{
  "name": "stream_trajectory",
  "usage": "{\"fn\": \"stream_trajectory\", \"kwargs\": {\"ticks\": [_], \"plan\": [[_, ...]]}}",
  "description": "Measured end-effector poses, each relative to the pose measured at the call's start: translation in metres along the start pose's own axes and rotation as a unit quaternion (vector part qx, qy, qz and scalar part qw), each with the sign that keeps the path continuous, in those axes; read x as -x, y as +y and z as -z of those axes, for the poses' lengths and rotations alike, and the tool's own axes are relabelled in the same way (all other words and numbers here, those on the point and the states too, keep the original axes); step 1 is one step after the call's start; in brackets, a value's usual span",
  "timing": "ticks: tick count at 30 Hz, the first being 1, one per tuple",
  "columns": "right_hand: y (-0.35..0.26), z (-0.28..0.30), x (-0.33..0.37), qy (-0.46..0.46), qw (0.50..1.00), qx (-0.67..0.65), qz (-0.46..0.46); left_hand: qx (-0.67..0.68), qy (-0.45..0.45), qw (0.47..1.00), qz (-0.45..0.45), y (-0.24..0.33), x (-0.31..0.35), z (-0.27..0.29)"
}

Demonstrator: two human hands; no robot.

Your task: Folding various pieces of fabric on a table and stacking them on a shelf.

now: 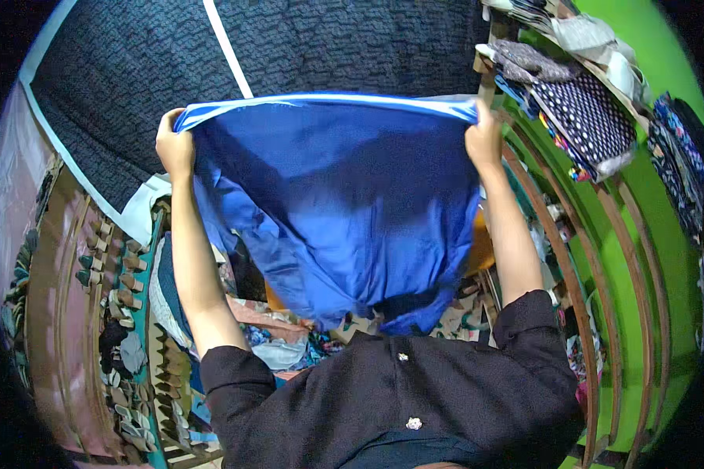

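Head view: we see both arms raised and extended, left hand (175, 146) upper left, right hand (484, 143) upper right, fingers gripping opposite ends of a blue cloth's (328, 187) top edge, mid-frame. We note patterned dark sheet (352, 51) at top, polka-dot cloth (587, 117) upper right; blue cloth partly blocks heaped cloths (280, 353) below. Widest span runs left-right; rest hangs toward lower centre.

Left hand (175, 147) and right hand (486, 142) hold a blue cloth (344, 172) stretched between them; dotted cloth (590, 117) drapes at right.
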State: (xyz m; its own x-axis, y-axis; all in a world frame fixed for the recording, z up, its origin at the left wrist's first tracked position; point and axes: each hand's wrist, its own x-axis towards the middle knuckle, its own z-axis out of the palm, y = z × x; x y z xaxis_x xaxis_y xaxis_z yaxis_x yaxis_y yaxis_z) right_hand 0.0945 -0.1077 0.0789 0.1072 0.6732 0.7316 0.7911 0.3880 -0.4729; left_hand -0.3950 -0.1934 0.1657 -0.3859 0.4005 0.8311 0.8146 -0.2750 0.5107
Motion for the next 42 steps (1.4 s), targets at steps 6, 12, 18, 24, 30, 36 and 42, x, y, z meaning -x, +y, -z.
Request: {"fn": "stream_trajectory", "kwargs": {"ticks": [6, 12, 18, 24, 30, 36, 42], "plan": [[-0.032, -0.038, 0.013, 0.194, 0.967, -0.094, 0.133, 0.085, 0.057, 0.995, -0.018, -0.066, 0.071, -0.049], [0.060, -0.098, 0.199, -0.382, 0.890, 0.213, -0.131, 0.070, -0.245, 0.949, 0.185, -0.123, 0.259, -0.069], [-0.017, -0.120, 0.254, -0.466, 0.871, 0.081, -0.131, 0.049, -0.361, 0.892, 0.270, -0.067, 0.336, -0.097], [-0.067, -0.156, 0.238, -0.424, 0.889, -0.171, 0.025, 0.068, -0.421, 0.884, 0.193, 0.006, 0.327, -0.115], [0.003, -0.202, 0.253, -0.293, 0.936, -0.190, -0.044, 0.001, -0.440, 0.884, 0.161, -0.040, 0.340, -0.101], [-0.002, -0.181, 0.235, -0.300, 0.706, -0.364, -0.528, -0.175, -0.455, 0.837, 0.247, -0.084, 0.358, -0.054], [-0.004, -0.173, 0.232, -0.436, 0.382, -0.479, -0.660, 0.341, -0.400, 0.477, 0.704, -0.144, 0.400, -0.051]]}}
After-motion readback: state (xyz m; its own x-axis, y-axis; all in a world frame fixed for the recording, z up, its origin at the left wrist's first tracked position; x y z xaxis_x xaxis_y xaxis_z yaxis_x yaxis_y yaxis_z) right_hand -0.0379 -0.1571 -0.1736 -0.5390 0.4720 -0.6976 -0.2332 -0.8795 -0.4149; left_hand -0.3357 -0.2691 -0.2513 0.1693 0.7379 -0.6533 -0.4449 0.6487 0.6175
